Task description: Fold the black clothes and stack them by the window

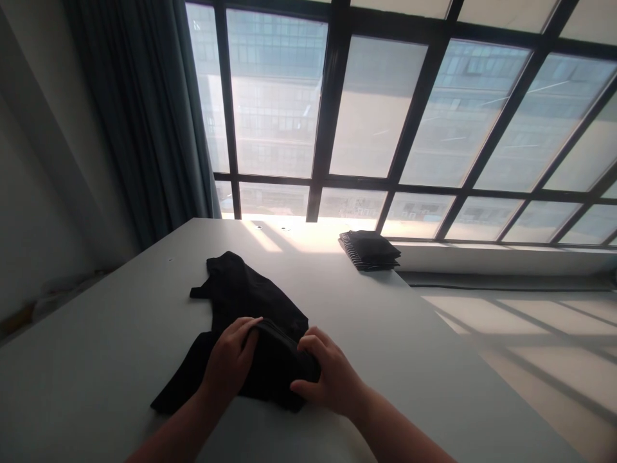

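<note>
A black garment lies partly spread and partly bunched on the white table, its exact kind hard to make out. One narrow strip of it sticks out at the far left, and a wider flap reaches toward the near left. My left hand pinches a raised fold near the garment's middle, thumb and fingers closed on the cloth. On the right side of the same fold, my right hand grips the edge with curled fingers, its thumb lower down against the fabric. The folds hide part of the fingertips.
A stack of folded dark and striped clothes sits at the table's far right edge. The white table ends on the right above a sunlit floor. Large framed windows and a dark curtain stand behind it.
</note>
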Demonstrator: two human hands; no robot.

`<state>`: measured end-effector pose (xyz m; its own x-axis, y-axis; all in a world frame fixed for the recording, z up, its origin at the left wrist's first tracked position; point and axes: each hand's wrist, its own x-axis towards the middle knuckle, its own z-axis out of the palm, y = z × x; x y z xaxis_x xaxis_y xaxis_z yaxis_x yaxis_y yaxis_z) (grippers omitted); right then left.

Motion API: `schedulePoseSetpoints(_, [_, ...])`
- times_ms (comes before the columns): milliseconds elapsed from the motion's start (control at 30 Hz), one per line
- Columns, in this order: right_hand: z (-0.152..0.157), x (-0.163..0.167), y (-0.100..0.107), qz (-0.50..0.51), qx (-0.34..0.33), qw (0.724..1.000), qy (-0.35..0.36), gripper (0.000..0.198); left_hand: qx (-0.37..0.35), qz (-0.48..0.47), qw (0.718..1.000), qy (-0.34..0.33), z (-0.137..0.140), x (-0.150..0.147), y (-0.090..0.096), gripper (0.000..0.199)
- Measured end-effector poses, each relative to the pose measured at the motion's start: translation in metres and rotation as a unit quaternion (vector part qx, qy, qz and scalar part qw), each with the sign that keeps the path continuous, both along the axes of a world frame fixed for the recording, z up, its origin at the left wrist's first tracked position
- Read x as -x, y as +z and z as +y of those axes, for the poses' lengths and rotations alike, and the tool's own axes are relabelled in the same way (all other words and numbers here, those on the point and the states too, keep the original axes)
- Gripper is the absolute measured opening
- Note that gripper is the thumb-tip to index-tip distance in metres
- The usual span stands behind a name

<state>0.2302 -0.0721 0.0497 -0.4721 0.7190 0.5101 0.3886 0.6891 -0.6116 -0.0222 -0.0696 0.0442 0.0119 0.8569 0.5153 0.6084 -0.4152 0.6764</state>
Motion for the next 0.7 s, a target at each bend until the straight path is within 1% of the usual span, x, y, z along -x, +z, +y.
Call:
schedulePoseSetpoints(67, [-0.005, 0.003, 0.000, -0.053, 0.003, 0.998, -0.019, 0.037, 0.010, -0.002, 1.000, 0.012, 0.002, 0.002, 0.001, 0.040])
schedulePoseSetpoints(133, [-0.004, 0.005, -0.003, -0.090, 0.024, 0.994, -0.048, 0.024, 0.007, 0.014, 0.999, 0.035, 0.004, 0.006, 0.000, 0.041])
schedulePoseSetpoints(200, [0.000, 0.002, -0.008, -0.082, 0.034, 0.992, -0.085, 0.018, -0.003, 0.042, 0.997, 0.061, 0.007, 0.010, -0.003, 0.039])
schedulePoseSetpoints(267, [0.009, -0.003, -0.013, -0.034, 0.036, 0.990, -0.136, 0.017, -0.027, 0.070, 0.995, 0.069, 0.009, 0.013, -0.006, 0.035])
schedulePoseSetpoints(333, [0.018, -0.009, -0.018, 0.026, 0.040, 0.983, -0.180, 0.013, -0.066, 0.104, 0.991, 0.045, 0.008, 0.013, -0.007, 0.028])
schedulePoseSetpoints(400, [0.025, -0.014, -0.021, 0.070, 0.050, 0.977, -0.196, 0.008, -0.102, 0.155, 0.982, -0.019, 0.005, 0.011, -0.007, 0.025])
schedulePoseSetpoints(467, [0.030, -0.017, -0.022, 0.094, 0.051, 0.975, -0.195, 0.005, -0.111, 0.220, 0.964, -0.097, 0.001, 0.007, -0.007, 0.020])
schedulePoseSetpoints(500, [0.031, -0.018, -0.021, 0.098, 0.044, 0.976, -0.192, 0.004, -0.104, 0.247, 0.955, -0.127, 0.000, 0.005, -0.008, 0.026])
schedulePoseSetpoints(533, [0.031, -0.019, -0.020, 0.098, 0.032, 0.978, -0.184, 0.002, -0.094, 0.266, 0.948, -0.147, -0.001, 0.004, -0.009, 0.038])
schedulePoseSetpoints(567, [0.031, -0.020, -0.019, 0.091, 0.017, 0.981, -0.168, 0.005, -0.084, 0.277, 0.945, -0.154, -0.001, 0.003, -0.011, 0.048])
schedulePoseSetpoints(600, [0.031, -0.022, -0.018, 0.078, 0.001, 0.987, -0.140, 0.012, -0.075, 0.280, 0.945, -0.152, 0.000, 0.003, -0.013, 0.049])
schedulePoseSetpoints(633, [0.031, -0.024, -0.016, 0.060, -0.012, 0.993, -0.104, 0.018, -0.068, 0.279, 0.947, -0.143, 0.001, 0.004, -0.015, 0.043])
schedulePoseSetpoints(700, [0.032, -0.031, -0.013, 0.014, -0.015, 0.999, -0.033, 0.024, -0.053, 0.278, 0.952, -0.118, 0.004, 0.006, -0.018, 0.023])
